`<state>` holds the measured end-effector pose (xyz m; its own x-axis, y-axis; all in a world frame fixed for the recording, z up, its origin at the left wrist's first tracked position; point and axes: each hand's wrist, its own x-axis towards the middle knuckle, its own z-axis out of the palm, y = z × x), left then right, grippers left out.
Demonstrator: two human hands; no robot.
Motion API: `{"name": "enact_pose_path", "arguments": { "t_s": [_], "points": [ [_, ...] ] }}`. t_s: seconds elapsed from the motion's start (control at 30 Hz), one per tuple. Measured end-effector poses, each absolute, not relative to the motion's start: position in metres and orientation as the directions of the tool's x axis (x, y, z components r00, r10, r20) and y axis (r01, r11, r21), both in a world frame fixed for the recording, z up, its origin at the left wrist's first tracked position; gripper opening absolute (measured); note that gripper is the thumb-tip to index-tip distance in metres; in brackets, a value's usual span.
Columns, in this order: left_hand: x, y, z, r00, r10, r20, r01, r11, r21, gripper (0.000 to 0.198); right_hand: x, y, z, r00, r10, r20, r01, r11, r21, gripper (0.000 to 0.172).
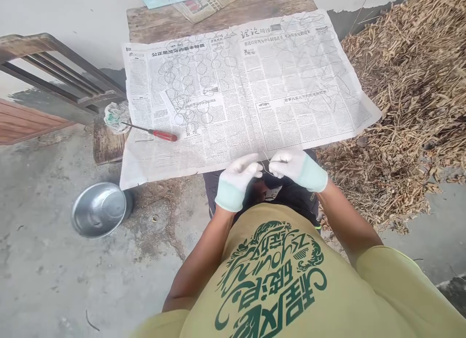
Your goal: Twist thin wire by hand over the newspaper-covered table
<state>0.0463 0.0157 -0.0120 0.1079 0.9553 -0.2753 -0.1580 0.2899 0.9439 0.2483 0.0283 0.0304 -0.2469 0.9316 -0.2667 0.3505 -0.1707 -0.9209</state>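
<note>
Yellow shirt (269,280), green print, lies nearest us. Our left hand (239,175) and right hand (293,166), gloved in white with pale green cuffs, sit just apart, the fingertips of each pinched on one wire (266,156). It spans the gap between them, by the paper's (171,163) near edge. Wire thin, pale, bent in a curve, one end pointing far; our fingers hide part. On the paper: rings (184,69) left, bent strands (329,69) far right, red-handled screwdriver (164,135) near left.

White gloves (238,169), mint cuffs (230,196), green-printed yellow shirt (338,299)
</note>
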Motion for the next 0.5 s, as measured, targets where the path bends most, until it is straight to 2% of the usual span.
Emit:
{"name": "enact_pose_path", "arguments": {
  "t_s": [0.13,0.27,0.43,0.5],
  "points": [
    [0.054,0.022,-0.015,0.038,0.961,-0.274,-0.212,0.276,0.937,0.034,0.249,0.029,0.027,-0.266,0.916,-0.301,0.278,-0.226,-0.934,0.020],
    [0.059,0.021,-0.017,-0.028,0.946,-0.322,-0.233,0.307,0.923,0.034,0.251,0.022,0.022,-0.317,0.883,-0.347,0.241,-0.279,-0.930,0.015],
    [0.061,0.019,-0.021,-0.112,0.919,-0.378,-0.268,0.338,0.902,0.039,0.245,0.011,0.016,-0.428,0.827,-0.365,0.131,-0.343,-0.930,0.028],
    [0.062,0.019,-0.023,-0.155,0.909,-0.387,-0.274,0.337,0.901,0.039,0.240,0.008,0.017,-0.401,0.828,-0.391,0.137,-0.368,-0.920,0.026]
  ]
}}
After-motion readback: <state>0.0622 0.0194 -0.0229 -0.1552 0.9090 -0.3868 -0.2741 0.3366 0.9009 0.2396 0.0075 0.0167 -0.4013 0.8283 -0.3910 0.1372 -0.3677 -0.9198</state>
